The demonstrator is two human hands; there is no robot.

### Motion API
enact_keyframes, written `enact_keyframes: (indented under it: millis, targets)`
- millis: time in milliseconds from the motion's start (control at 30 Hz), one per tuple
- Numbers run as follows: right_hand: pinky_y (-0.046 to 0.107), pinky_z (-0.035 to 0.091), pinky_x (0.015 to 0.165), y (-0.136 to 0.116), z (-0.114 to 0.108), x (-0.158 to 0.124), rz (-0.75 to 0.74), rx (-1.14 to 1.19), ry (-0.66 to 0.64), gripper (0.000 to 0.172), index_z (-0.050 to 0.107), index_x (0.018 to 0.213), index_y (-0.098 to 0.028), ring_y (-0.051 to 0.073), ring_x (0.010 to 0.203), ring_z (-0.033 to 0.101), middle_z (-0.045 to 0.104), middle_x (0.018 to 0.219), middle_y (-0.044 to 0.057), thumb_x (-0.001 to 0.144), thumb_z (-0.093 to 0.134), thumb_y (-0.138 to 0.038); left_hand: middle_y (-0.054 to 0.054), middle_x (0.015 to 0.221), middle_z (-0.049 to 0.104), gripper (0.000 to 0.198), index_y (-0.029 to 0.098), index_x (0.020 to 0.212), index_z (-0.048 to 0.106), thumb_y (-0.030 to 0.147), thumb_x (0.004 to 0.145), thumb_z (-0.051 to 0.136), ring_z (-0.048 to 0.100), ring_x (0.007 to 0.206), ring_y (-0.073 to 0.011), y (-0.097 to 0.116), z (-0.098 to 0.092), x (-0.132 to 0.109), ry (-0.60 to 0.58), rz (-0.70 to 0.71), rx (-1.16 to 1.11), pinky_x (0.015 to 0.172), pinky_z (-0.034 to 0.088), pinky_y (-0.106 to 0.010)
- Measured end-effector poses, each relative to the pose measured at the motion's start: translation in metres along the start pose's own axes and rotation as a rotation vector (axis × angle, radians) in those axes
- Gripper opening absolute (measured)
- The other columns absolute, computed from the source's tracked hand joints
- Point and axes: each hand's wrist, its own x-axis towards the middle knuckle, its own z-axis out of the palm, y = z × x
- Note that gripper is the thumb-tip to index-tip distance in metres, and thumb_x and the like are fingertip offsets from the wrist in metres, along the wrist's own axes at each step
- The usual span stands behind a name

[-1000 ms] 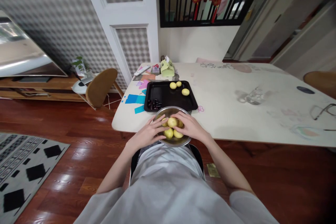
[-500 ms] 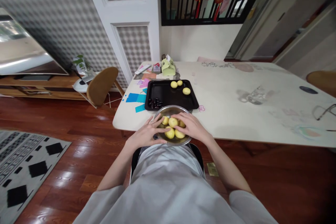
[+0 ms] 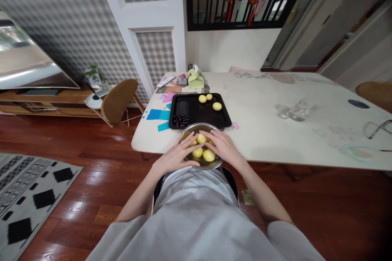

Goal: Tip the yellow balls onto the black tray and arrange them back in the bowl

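Observation:
A round steel bowl (image 3: 211,166) is at the table's front edge, close against my body, with several yellow lemons (image 3: 209,155) in it. From the left, my left hand (image 3: 179,153) reaches over the rim, fingers spread across the lemons and thumb stretched along the near side. My right hand (image 3: 226,147) comes in from the other side, its fingers extended over the far lemons. Both hands look open, their fingertips close together above the fruit; they partly cover some lemons. Whether each fingertip touches fruit I cannot tell.
Just beyond the bowl lies a black tray (image 3: 199,116) bearing three lemons (image 3: 217,106) and small dark oblong pieces (image 3: 180,121). A green tissue box (image 3: 196,78) and a remote (image 3: 166,81) stand behind it. On the right are a clear glass (image 3: 298,112) and eyeglasses (image 3: 379,129).
My left hand has shifted right and inward over the bowl, its fingers now nearer my right hand's. The lemons under them have moved slightly.

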Motion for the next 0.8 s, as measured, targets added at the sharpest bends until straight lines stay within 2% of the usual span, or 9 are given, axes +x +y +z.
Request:
enact_keyframes:
  millis: [100, 200, 333, 500, 633, 733, 800]
  targets:
    - [0.044, 0.053, 0.096, -0.002, 0.008, 0.004, 0.066, -0.037, 0.028, 0.046, 0.060, 0.149, -0.023, 0.031, 0.111, 0.067, 0.073, 0.115, 0.013, 0.103, 0.058, -0.026, -0.016, 0.172, 0.033, 0.071, 0.025, 0.160, 0.047, 0.063, 0.101, 0.057, 0.026, 0.164, -0.0299, 0.000, 0.006, 0.006, -0.001, -0.010, 0.037, 0.135, 0.014, -0.060]
    - [0.047, 0.053, 0.096, -0.003, 0.015, 0.007, 0.128, -0.030, 0.064, 0.041, 0.066, 0.140, -0.019, 0.032, 0.113, 0.067, 0.073, 0.118, 0.015, 0.101, 0.055, -0.019, -0.017, 0.169, 0.039, 0.065, 0.025, 0.155, 0.055, 0.062, 0.102, 0.055, 0.031, 0.162, -0.0301, -0.001, 0.009, 0.006, 0.009, -0.022, 0.066, 0.135, 0.015, -0.061]
    - [0.048, 0.054, 0.095, -0.001, 0.016, 0.004, 0.117, 0.043, 0.123, 0.039, 0.067, 0.138, -0.020, 0.032, 0.112, 0.067, 0.073, 0.122, 0.015, 0.101, 0.054, -0.021, -0.014, 0.170, 0.039, 0.062, 0.030, 0.154, 0.056, 0.062, 0.101, 0.057, 0.032, 0.161, -0.0309, -0.001, 0.008, 0.003, 0.023, -0.016, 0.069, 0.134, 0.019, -0.061]
    - [0.049, 0.055, 0.095, 0.003, 0.012, -0.009, 0.060, 0.121, 0.207, 0.036, 0.067, 0.136, -0.021, 0.031, 0.111, 0.067, 0.074, 0.119, 0.013, 0.104, 0.054, -0.026, -0.013, 0.173, 0.033, 0.061, 0.032, 0.157, 0.052, 0.060, 0.102, 0.055, 0.027, 0.163, -0.0316, -0.002, 0.007, 0.000, 0.003, -0.024, 0.067, 0.133, 0.019, -0.063]
    - [0.050, 0.055, 0.102, 0.009, 0.011, -0.024, 0.002, 0.221, 0.293, 0.030, 0.071, 0.128, -0.022, 0.030, 0.118, 0.067, 0.074, 0.123, 0.013, 0.107, 0.053, -0.031, -0.012, 0.175, 0.028, 0.067, 0.032, 0.162, 0.044, 0.060, 0.103, 0.055, 0.021, 0.165, -0.0310, -0.002, 0.003, 0.001, 0.000, -0.017, 0.053, 0.134, 0.015, -0.063]
    - [0.052, 0.053, 0.108, 0.016, 0.014, -0.033, -0.033, 0.302, 0.344, 0.026, 0.074, 0.124, -0.025, 0.029, 0.125, 0.067, 0.076, 0.126, 0.010, 0.106, 0.057, -0.033, -0.011, 0.178, 0.020, 0.071, 0.032, 0.166, 0.035, 0.059, 0.104, 0.055, 0.016, 0.166, -0.0303, -0.004, -0.006, 0.007, 0.020, -0.006, 0.032, 0.134, 0.014, -0.062]
    - [0.054, 0.051, 0.111, 0.020, 0.018, -0.036, -0.044, 0.358, 0.359, 0.026, 0.075, 0.123, -0.027, 0.029, 0.128, 0.066, 0.077, 0.126, 0.009, 0.106, 0.057, -0.034, -0.009, 0.178, 0.019, 0.069, 0.033, 0.167, 0.032, 0.056, 0.106, 0.052, 0.015, 0.167, -0.0292, -0.010, -0.015, 0.019, 0.058, 0.011, 0.013, 0.135, 0.015, -0.060]
